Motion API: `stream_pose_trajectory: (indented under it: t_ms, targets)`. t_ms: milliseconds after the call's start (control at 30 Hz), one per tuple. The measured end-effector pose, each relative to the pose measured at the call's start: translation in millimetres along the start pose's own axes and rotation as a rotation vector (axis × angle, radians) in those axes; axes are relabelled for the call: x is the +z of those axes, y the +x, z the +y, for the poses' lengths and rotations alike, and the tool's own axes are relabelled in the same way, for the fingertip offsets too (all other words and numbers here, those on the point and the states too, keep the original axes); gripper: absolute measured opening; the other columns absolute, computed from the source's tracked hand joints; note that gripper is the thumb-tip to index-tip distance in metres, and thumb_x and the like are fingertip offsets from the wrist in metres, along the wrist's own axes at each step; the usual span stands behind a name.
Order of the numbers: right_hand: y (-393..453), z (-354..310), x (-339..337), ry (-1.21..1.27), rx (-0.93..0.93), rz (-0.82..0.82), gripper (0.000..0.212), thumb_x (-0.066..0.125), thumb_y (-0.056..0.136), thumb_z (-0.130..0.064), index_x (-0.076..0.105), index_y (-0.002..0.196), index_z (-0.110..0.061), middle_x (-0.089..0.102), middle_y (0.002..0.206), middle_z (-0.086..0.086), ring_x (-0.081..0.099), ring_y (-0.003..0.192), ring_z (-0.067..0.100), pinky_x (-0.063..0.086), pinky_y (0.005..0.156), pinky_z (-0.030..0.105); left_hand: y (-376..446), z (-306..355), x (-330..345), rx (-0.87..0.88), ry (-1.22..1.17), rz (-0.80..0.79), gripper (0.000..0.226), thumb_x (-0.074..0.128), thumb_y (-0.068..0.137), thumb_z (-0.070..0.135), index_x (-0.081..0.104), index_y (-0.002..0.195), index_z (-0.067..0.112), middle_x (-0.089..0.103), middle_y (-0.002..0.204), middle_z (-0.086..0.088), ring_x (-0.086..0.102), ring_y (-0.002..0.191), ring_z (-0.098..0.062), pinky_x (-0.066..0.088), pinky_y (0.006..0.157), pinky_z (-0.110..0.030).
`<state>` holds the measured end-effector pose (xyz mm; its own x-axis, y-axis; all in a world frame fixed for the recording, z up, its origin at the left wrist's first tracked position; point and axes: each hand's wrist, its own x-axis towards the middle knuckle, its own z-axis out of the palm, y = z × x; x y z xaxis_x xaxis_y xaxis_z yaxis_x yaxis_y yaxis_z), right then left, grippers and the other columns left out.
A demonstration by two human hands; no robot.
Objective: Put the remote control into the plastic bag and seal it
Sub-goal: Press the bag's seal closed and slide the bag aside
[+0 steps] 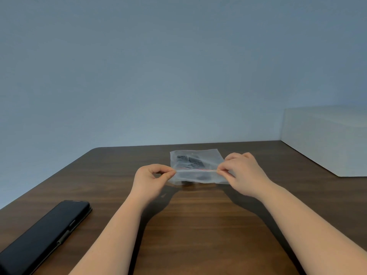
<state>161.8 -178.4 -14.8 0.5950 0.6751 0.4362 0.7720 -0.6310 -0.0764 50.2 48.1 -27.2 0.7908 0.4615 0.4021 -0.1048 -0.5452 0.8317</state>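
Note:
A clear plastic bag [196, 155] with a thin red zip line lies on the brown wooden table [198, 215], its zip end raised toward me. A dark remote control [190, 160] shows through the plastic inside it. My left hand [151, 179] pinches the zip strip's left end between thumb and forefinger. My right hand [242, 171] pinches the strip at its right end. Part of the remote is blurred behind the folded plastic.
A black rectangular case [45, 235] lies at the table's near left corner. A white box [325, 137] stands at the far right against the blue-grey wall. The table's far edge runs just behind the bag.

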Motion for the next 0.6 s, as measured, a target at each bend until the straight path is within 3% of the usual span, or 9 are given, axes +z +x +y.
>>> stream_pose_trajectory:
  t_ms: [133, 267, 433, 533, 600]
  targets:
    - [-4.3, 13.1, -9.1, 0.067, 0.089, -0.071, 0.022, 0.051, 0.095, -0.032, 0.071, 0.090, -0.027, 0.070, 0.097, -0.010, 0.055, 0.103, 0.011, 0.034, 0.097, 0.036, 0.1, -1.0, -0.6, -0.010, -0.010, 0.014, 0.008, 0.072, 0.077, 0.016, 0.074, 0.074, 0.023, 0.072, 0.079, 0.008, 0.065, 0.083, -0.005, 0.046, 0.072, -0.015]
    - [-12.8, 27.2, -16.3, 0.233, 0.216, -0.107, 0.029, 0.060, 0.089, -0.031, 0.061, 0.061, -0.036, 0.068, 0.082, -0.011, 0.060, 0.086, 0.012, 0.041, 0.076, 0.027, -0.6, -2.3, 1.4, -0.045, -0.015, 0.000, 0.007, 0.073, 0.077, 0.017, 0.075, 0.074, 0.023, 0.073, 0.079, 0.007, 0.066, 0.082, -0.009, 0.050, 0.075, -0.020]
    - [-16.3, 38.4, -13.6, 0.250, 0.332, -0.080, 0.028, 0.067, 0.083, -0.042, 0.067, 0.064, -0.021, 0.070, 0.070, -0.004, 0.062, 0.070, 0.011, 0.040, 0.058, 0.020, -0.4, -4.3, -0.8, -0.081, -0.025, 0.003, 0.007, 0.073, 0.077, 0.017, 0.075, 0.074, 0.023, 0.073, 0.080, 0.005, 0.065, 0.083, -0.009, 0.049, 0.073, -0.021]
    - [-21.6, 49.0, -13.3, 0.303, 0.380, -0.052, 0.030, 0.067, 0.084, -0.038, 0.067, 0.062, -0.018, 0.069, 0.071, -0.003, 0.061, 0.071, 0.012, 0.039, 0.058, 0.020, -0.4, -5.9, -7.2, -0.095, -0.064, 0.031, 0.008, 0.073, 0.076, 0.016, 0.074, 0.072, 0.022, 0.072, 0.080, 0.006, 0.065, 0.083, -0.007, 0.046, 0.073, -0.020]
    - [-22.4, 49.8, -11.2, 0.370, 0.392, -0.021, 0.029, 0.066, 0.086, -0.035, 0.069, 0.063, -0.018, 0.070, 0.074, -0.002, 0.062, 0.075, 0.014, 0.043, 0.063, 0.024, -2.1, -7.0, -7.3, -0.108, -0.048, -0.081, 0.003, 0.074, 0.075, 0.021, 0.076, 0.072, 0.022, 0.075, 0.081, 0.005, 0.066, 0.083, -0.010, 0.049, 0.079, -0.025]
